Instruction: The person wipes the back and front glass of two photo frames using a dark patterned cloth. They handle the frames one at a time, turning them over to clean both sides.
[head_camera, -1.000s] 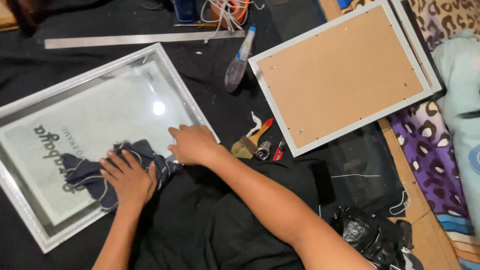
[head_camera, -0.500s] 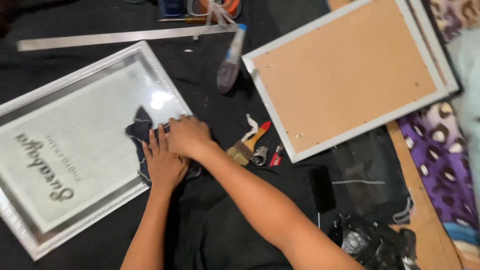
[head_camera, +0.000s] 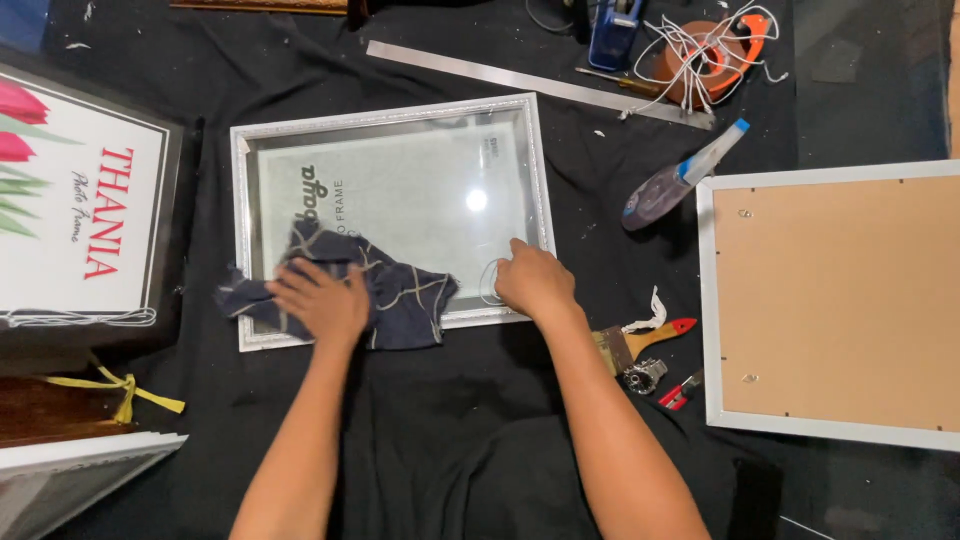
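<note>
Left hand (head_camera: 320, 300) flat, fingers spread, pressing dark cloth (head_camera: 385, 290) on silver frame (head_camera: 390, 215) glass near lower-left edge. Right hand (head_camera: 535, 282) open, steadying frame's lower-right edge. Black cloth bare below; paintbrush (head_camera: 640, 340) just right.

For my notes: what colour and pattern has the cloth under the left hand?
Dark navy cloth with thin pale crossing lines; head view.

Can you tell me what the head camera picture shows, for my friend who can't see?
A left hand presses a dark blue cloth on the glass of a silver picture frame, and the right hand rests on its lower corner. A paintbrush lies nearby.
</note>
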